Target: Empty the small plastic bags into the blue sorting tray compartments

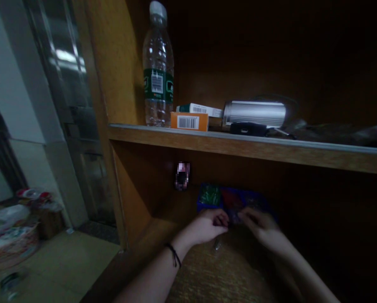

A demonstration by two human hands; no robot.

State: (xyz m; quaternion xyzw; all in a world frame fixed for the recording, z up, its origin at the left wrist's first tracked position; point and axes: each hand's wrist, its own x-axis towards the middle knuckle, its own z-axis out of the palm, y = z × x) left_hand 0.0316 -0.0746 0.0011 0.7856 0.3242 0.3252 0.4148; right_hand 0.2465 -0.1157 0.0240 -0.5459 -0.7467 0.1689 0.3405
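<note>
A blue compartment tray (204,206) sits inside the lower shelf space. Its left compartment holds green pieces (210,195), and the middle one holds dark red pieces (231,198). What lies in the right compartment is too dark to make out. Just in front of the tray is my left hand (212,225), its fingers curled inward. My right hand (262,225) reaches over the tray's front right part with thumb and fingertips pinched together. Anything in either hand is too small or dark to name. A small shiny piece (217,244) rests on the board below my left hand.
On the shelf (188,139) above my hands stand a plastic bottle (158,63), an orange box (190,121), a white-green box (204,110) and a silver cylinder (254,113). The cabinet's side panel (131,198) is at left. A basket (14,244) stands on the floor.
</note>
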